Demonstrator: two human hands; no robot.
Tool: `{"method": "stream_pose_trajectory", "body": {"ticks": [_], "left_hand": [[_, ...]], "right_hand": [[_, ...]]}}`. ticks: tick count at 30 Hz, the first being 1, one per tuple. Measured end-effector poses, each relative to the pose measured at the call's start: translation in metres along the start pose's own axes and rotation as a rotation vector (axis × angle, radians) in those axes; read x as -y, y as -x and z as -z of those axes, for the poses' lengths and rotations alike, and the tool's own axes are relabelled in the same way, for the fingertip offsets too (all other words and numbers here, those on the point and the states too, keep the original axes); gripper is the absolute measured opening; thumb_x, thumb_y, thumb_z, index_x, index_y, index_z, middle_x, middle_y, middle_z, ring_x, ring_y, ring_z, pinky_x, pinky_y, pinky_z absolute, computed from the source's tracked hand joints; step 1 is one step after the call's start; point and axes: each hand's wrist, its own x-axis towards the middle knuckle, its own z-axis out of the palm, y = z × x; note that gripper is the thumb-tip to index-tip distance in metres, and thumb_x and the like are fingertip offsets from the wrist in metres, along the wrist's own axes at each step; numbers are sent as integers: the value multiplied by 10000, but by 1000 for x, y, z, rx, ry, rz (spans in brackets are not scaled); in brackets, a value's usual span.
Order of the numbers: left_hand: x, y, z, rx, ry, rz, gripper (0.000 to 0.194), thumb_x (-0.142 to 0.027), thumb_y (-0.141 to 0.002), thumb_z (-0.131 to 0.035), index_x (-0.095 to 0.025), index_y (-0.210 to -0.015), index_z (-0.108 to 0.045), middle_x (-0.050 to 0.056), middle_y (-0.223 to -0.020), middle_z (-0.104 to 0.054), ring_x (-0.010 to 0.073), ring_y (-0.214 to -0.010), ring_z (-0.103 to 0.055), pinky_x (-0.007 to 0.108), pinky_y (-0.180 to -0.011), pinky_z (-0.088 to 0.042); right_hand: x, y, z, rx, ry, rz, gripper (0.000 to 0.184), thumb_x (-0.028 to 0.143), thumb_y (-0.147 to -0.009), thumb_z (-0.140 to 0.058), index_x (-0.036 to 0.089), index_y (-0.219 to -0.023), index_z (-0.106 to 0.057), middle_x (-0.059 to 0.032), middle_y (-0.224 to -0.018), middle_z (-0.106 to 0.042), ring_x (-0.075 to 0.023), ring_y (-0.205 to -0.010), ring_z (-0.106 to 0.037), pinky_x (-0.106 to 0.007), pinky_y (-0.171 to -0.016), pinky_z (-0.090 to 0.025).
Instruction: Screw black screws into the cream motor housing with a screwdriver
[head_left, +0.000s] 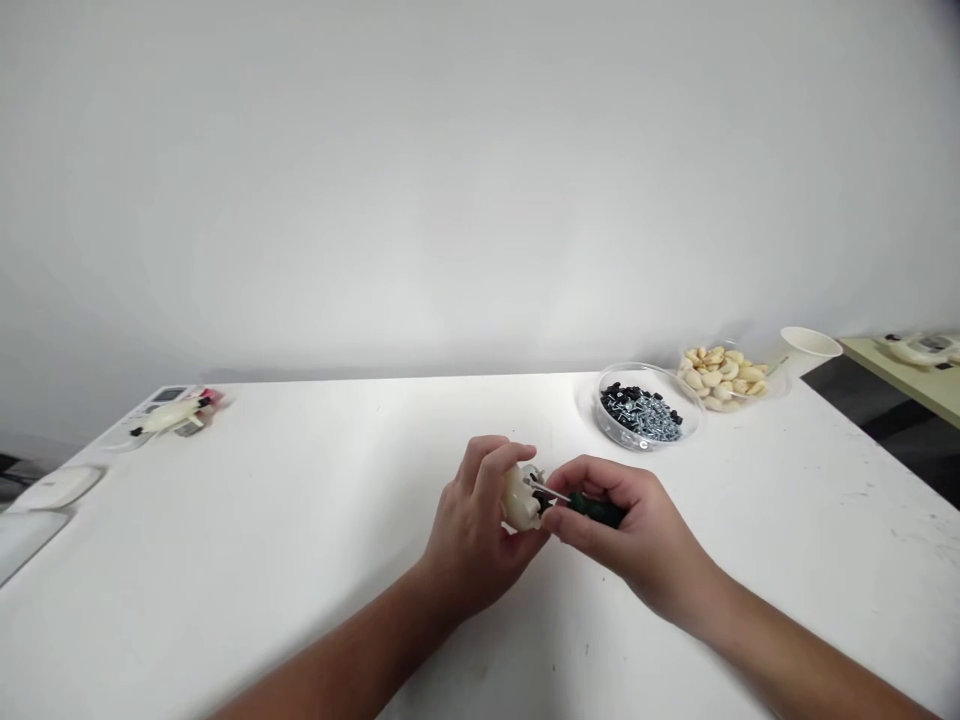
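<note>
My left hand [480, 510] is closed around a small cream-coloured plastic part [517, 502], rounded on its outer side, with metal and dark pieces showing at its right end. In my right hand [626, 525] is a screwdriver [592, 508] with a dark green and black handle. Its thin metal shaft points left, and the tip reaches the right end of the cream part. Whether the tip sits on a screw is too small to tell. Both hands are close together over the front middle of the white table [315, 560].
A clear round dish [626, 440] holds silver screws and small black parts. Behind it stand a bag of cream pieces [724, 378] and a pale cup [806, 350]. A cream device [172, 413] and a white mouse-like object [60, 488] lie left. A grey wall [450, 200] rises behind.
</note>
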Motion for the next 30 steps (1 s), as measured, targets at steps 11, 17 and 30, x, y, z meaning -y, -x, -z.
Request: {"method": "stream_pose_trajectory", "body": {"ticks": [11, 17, 30], "left_hand": [[0, -2, 2, 60, -34, 49, 612, -151, -781, -701, -279, -1316, -433, 83, -1179, -553, 205, -897, -625, 267, -614, -499], [0, -4, 4, 30, -75, 31, 538, -193, -789, -759, -292, -1248, -496, 59, -1154, -595, 192, -881, -656, 262, -630, -509], [-1, -5, 7, 26, -134, 58, 697, -283, -833, -775, -300, -1421, -401, 79, -1210, -632, 222, -934, -669, 290, -677, -536]], "right_hand": [[7, -3, 0, 6, -127, -32, 157, 362, -878, -833, 226, -951, -803, -36, -929, -754, -177, -853, -663, -289, -762, -518], [-1, -8, 2, 96, -199, -123, 243, 430, -891, -822, 196, -947, -796, -14, -766, -687, -73, -559, -405, -244, -521, -284], [-6, -10, 2, 124, -448, -280, 212, 330, -889, -813, 144, -943, -726, 11, -715, -608, -30, -491, -185, -271, -510, -106]]}}
